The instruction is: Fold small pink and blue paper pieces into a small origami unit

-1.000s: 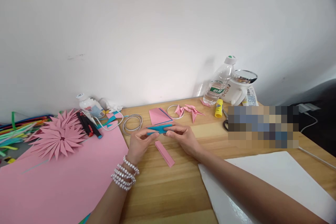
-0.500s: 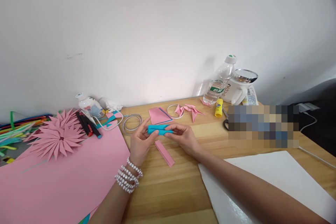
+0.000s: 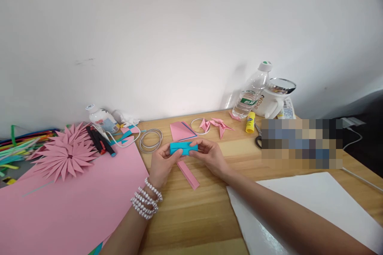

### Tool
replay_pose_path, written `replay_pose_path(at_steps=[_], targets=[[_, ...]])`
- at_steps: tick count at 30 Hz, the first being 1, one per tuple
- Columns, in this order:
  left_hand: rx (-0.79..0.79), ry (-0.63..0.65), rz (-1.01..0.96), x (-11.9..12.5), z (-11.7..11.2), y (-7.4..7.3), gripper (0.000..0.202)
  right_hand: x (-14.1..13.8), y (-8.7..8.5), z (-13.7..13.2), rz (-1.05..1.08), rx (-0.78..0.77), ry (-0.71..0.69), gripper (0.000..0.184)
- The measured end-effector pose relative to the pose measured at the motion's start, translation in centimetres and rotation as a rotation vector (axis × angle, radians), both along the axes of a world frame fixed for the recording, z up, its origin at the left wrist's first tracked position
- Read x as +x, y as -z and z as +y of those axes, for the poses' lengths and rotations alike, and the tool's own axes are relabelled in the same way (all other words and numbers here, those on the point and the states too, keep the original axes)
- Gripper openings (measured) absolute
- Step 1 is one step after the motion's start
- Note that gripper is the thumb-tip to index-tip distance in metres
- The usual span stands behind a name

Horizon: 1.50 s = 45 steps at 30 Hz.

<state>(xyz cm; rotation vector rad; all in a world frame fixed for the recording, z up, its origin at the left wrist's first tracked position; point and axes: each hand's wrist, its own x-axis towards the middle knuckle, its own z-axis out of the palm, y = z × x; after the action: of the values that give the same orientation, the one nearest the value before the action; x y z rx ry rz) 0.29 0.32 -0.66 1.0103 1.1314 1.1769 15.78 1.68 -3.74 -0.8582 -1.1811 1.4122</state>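
A folded strip of blue paper (image 3: 183,148) is held level between my two hands, with a crease line running along its length. My left hand (image 3: 161,163) pinches its left end, thumb on the near face. At the right end, my right hand (image 3: 211,158) grips it between thumb and fingers. Just below them a folded pink paper strip (image 3: 188,175) lies slantwise on the wooden table (image 3: 191,223). Behind the hands rests a stack of pink paper squares (image 3: 182,130), a dark blue edge showing under it.
At left, pink folded paper stars (image 3: 70,155) and markers (image 3: 97,139) lie on large pink sheets (image 3: 74,211). Folded pink pieces (image 3: 221,126), a glue stick (image 3: 250,122), scissors (image 3: 258,139), a water bottle (image 3: 248,95) and a mug (image 3: 269,103) stand or lie behind. A white board (image 3: 299,203) is at right.
The blue paper has turned so its creased face shows more fully. My left fingers, raised before, have curled in behind it, and my right fingers sit closer to its end.
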Motion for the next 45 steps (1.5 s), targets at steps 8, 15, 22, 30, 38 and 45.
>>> replay_pose_path(at_steps=[8, 15, 22, 30, 38, 45], targets=[[-0.017, 0.015, -0.019, 0.02, 0.06, 0.1, 0.033, 0.01, 0.41, 0.06, -0.091, 0.067, -0.035, 0.021], [-0.014, 0.06, -0.02, -0.14, 0.04, 0.34, 0.032, 0.08, 0.69, 0.13, -0.087, 0.063, -0.023, 0.021], [-0.051, 0.004, -0.014, -0.1, 0.1, 0.27, 0.029, -0.01, 0.51, 0.03, -0.07, 0.037, -0.04, 0.019], [-0.06, 0.007, 0.02, -0.02, 0.01, 0.09, 0.029, -0.07, 0.3, -0.01, -0.07, 0.012, -0.052, 0.017], [-0.092, 0.086, 0.013, -0.02, -0.03, 0.18, 0.028, -0.11, 0.13, -0.15, -0.1, 0.004, -0.001, 0.011], [-0.103, 0.091, 0.025, -0.09, -0.08, 0.06, 0.032, -0.09, 0.18, -0.12, -0.111, 0.001, -0.001, 0.012]])
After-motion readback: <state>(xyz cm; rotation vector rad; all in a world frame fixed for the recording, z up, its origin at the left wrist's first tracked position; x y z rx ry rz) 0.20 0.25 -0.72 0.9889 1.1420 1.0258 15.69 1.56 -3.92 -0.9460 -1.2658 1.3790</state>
